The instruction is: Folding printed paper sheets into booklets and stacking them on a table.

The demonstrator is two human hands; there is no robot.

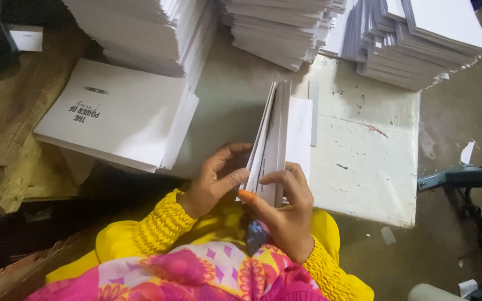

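both hands' fingers [285,181] pinch upright white sheets [274,134] at the table [364,167] edge, stacks [124,111] crowding beyond.

A thin sheaf [273,142] of white folded sheets is stood on edge, nearly upright, its long edges run from 6 to 12 o'clock. Its near end is pinched at 6 o'clock; the leaves are fanned slightly apart.

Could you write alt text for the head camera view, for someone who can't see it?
Seen from above, a person's left hand and right hand hold a small bundle of white sheets upright on a worn white table. Tall stacks of white paper stand beyond, with a printed stack at left.
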